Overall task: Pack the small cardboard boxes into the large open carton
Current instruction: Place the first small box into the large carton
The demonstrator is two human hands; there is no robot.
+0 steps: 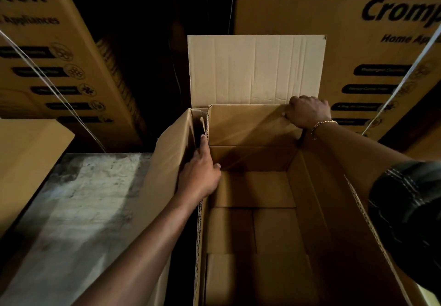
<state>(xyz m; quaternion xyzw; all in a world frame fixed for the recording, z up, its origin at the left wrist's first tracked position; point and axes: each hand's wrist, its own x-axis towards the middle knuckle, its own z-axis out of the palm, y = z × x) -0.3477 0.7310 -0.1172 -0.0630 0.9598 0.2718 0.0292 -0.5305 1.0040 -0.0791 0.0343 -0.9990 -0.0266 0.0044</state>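
The large open carton [317, 186] stands in front of me, its far flap [255, 69] upright. Several small brown cardboard boxes [255, 188] lie flat on its bottom in a close layer. My left hand [199, 174] rests against the carton's left wall near the far left corner, fingers pointing along the wall's upper edge. My right hand [306, 112] is curled over the far right corner at the base of the upright flap, gripping the cardboard. Neither hand holds a small box.
Tall printed appliance cartons [372, 43] stand behind on the right and on the left [47, 50], bound with white straps. A worn grey floor or platform [78, 210] lies to the left. Another brown carton's edge [26, 157] juts in at far left. The gap behind is dark.
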